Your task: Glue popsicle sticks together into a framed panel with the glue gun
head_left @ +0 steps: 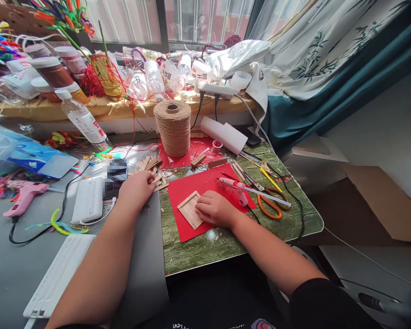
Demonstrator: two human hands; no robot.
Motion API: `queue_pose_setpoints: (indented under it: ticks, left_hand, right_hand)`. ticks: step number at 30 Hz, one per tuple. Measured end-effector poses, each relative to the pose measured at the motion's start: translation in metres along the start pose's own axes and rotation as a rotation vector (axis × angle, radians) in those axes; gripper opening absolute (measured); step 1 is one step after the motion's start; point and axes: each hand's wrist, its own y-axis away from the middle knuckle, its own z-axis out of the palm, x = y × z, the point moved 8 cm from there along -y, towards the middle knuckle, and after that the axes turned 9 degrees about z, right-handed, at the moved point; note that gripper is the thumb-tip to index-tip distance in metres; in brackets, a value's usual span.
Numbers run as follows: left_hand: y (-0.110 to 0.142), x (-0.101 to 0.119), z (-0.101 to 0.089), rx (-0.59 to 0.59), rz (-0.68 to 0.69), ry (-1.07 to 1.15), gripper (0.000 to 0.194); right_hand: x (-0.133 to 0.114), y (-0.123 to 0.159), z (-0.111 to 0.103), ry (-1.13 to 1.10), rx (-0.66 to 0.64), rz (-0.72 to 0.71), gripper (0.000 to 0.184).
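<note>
My right hand (215, 209) rests knuckles-up on a red paper sheet (205, 185), its curled fingers pressing the edge of a small panel of glued wooden sticks (190, 209). My left hand (137, 188) reaches to a loose pile of wooden sticks (153, 167) beside the sheet, fingers bent onto them. A pink glue gun (238, 188) lies on the red sheet just right of my right hand.
Orange-handled scissors (270, 201) lie to the right, near the green mat's edge (294, 228). A big twine spool (173, 128) stands behind the sheet. Another pink glue gun (23, 197), a white box (88, 200), bottles and craft clutter fill the left and the windowsill.
</note>
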Motion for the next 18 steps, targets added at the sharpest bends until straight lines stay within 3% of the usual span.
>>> queue_pose_setpoints:
  ticks: [3, 6, 9, 11, 14, 18]
  left_hand:
    - [0.001, 0.001, -0.006, 0.047, -0.007, 0.062, 0.025]
    - [0.003, 0.008, -0.018, 0.171, 0.013, 0.14, 0.025]
    - [0.009, 0.025, -0.023, 0.263, 0.065, 0.314, 0.026]
    - [0.013, 0.046, -0.013, 0.195, 0.137, 0.486, 0.03]
    - [0.02, 0.082, 0.009, 0.044, 0.239, 0.629, 0.034]
    - [0.025, 0.108, 0.026, -0.032, 0.344, 0.482, 0.025]
  right_hand:
    - [0.0, -0.003, 0.001, 0.006, -0.007, 0.005, 0.015]
    - [-0.011, -0.002, -0.008, 0.04, -0.014, -0.002, 0.011]
    - [-0.029, 0.012, -0.031, 0.046, 0.005, -0.014, 0.01]
    - [-0.035, 0.032, -0.052, 0.013, 0.059, 0.029, 0.019]
    - [-0.02, 0.074, -0.08, -0.014, 0.247, 0.238, 0.016]
    - [0.02, 0.126, -0.084, -0.026, 0.409, 0.652, 0.005]
